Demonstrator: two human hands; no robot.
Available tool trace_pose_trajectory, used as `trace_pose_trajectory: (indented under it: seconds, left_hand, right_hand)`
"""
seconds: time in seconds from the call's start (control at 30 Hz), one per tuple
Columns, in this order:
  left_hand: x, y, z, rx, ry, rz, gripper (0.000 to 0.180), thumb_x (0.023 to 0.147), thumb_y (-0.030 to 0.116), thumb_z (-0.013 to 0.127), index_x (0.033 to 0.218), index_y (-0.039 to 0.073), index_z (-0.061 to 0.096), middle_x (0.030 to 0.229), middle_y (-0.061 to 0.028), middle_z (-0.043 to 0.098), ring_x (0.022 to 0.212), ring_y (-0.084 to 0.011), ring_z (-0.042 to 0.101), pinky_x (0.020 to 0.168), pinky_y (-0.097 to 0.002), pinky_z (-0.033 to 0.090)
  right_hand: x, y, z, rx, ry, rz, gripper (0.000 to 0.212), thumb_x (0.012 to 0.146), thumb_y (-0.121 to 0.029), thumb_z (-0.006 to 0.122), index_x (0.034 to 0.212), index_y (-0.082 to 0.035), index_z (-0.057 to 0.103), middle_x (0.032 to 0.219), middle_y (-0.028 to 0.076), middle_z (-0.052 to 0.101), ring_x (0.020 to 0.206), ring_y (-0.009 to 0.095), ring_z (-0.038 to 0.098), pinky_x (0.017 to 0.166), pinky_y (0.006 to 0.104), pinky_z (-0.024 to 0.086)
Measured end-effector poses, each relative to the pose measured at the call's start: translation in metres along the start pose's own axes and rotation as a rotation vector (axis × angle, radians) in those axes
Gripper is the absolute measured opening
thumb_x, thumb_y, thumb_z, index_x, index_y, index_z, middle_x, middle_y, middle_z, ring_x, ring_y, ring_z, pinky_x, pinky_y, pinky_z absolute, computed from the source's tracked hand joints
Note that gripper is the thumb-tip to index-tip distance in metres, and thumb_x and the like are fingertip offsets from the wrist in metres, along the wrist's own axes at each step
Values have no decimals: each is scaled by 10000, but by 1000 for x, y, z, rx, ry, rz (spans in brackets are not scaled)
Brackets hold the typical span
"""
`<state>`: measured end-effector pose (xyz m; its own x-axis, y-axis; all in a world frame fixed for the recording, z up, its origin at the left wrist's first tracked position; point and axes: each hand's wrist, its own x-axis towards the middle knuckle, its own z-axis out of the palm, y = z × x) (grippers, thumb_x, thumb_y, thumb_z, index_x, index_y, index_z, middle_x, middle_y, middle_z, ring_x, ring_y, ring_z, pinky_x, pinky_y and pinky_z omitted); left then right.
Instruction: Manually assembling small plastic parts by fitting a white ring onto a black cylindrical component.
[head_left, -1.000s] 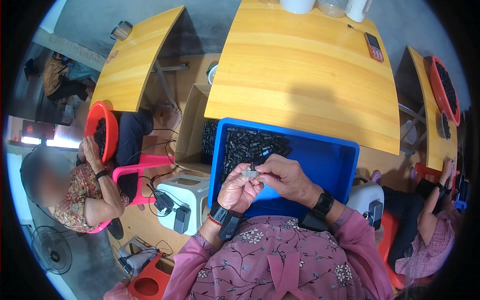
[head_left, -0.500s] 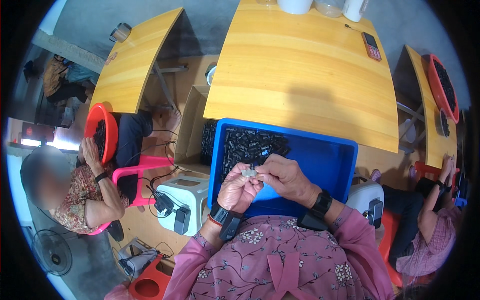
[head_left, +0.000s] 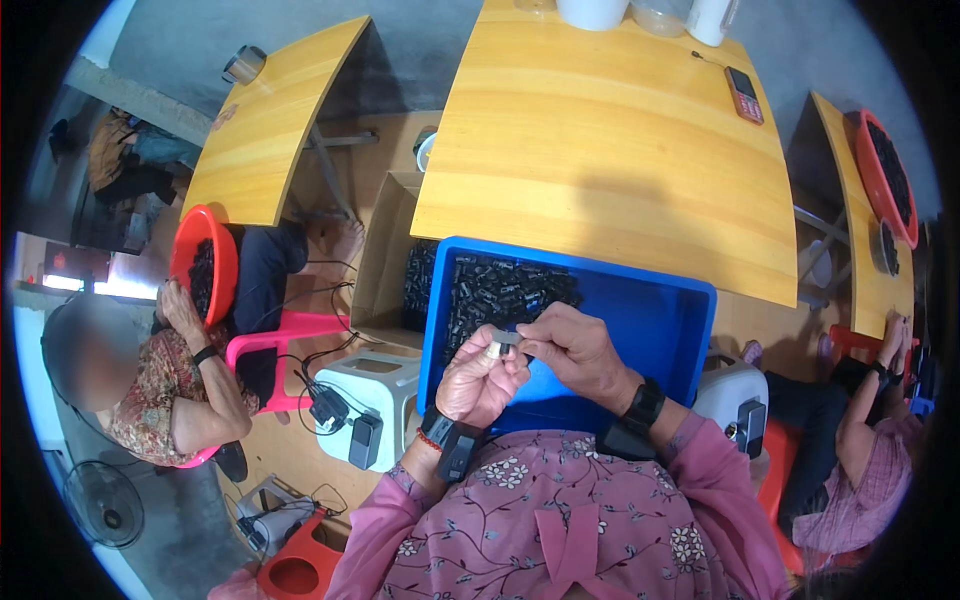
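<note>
Over the blue bin [head_left: 640, 400], my left hand [head_left: 478, 382] pinches a small dark piece with a pale grey part [head_left: 506, 338] between thumb and forefinger. My right hand [head_left: 580, 352] is closed at the right end of this piece, its thumb and forefinger pressed together there. The fingertips partly cover the piece, so its exact kind does not show. Many small black plastic parts [head_left: 500, 292] lie heaped in the left half of the bin, just beyond my hands.
A wooden table [head_left: 600, 130] stands beyond the bin, bearing a red mobile phone [head_left: 744, 95]. Left of the bin are a cardboard box [head_left: 385, 250] of black parts and a white stool [head_left: 365, 400]. Co-workers sit on both sides, the left one at a red basin [head_left: 222, 250].
The small piece has turned between my fingers and now shows a darker side. Both hands stay in nearly the same place. The left co-worker's hand has shifted slightly at the basin.
</note>
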<state>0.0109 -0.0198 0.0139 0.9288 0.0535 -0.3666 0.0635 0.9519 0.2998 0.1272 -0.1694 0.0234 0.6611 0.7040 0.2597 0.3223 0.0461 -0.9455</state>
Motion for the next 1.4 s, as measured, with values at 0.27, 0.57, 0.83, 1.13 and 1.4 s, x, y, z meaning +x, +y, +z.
trace_pose_trajectory:
  seconds: [0.27, 0.57, 0.83, 1.13, 1.4]
  left_hand:
    - [4, 0, 8, -4, -10, -15, 87, 938, 118, 606, 998, 58, 587, 892, -41, 600, 760, -147, 529, 681, -291, 442]
    - [2, 0, 0, -10, 21, -27, 111, 942, 109, 594, 1046, 69, 597, 909, -56, 630, 770, -153, 551, 695, -305, 449]
    - [3, -1, -1, -10, 22, -14, 132, 946, 99, 582, 1075, 76, 600, 931, -69, 646, 788, -165, 564, 720, -315, 456]
    - [3, -1, 1, 36, 68, -30, 124, 955, 113, 577, 1073, 79, 597, 910, -47, 625, 792, -155, 562, 724, -291, 465]
    - [3, -3, -1, 79, 35, -60, 91, 967, 137, 572, 1038, 89, 604, 895, -41, 619, 781, -154, 561, 710, -299, 461]
  right_hand:
    - [-2, 3, 1, 239, -23, 194, 131, 907, -56, 642, 1011, 13, 682, 846, 63, 631, 763, 113, 620, 673, 255, 493]
    - [2, -6, -5, 224, -77, 198, 123, 906, -77, 649, 984, 11, 685, 810, 68, 634, 739, 117, 624, 652, 253, 492]
    - [1, -11, -2, 298, -14, 321, 144, 950, -122, 618, 1012, 3, 656, 803, 24, 661, 731, 78, 615, 648, 241, 501]
    - [1, -13, -2, 194, -104, 327, 161, 977, -143, 566, 946, 10, 604, 747, 56, 650, 686, 93, 624, 621, 258, 511]
    - [7, -15, -5, 165, -158, 418, 209, 977, -176, 556, 877, 7, 573, 726, 88, 650, 625, 126, 627, 575, 289, 506]
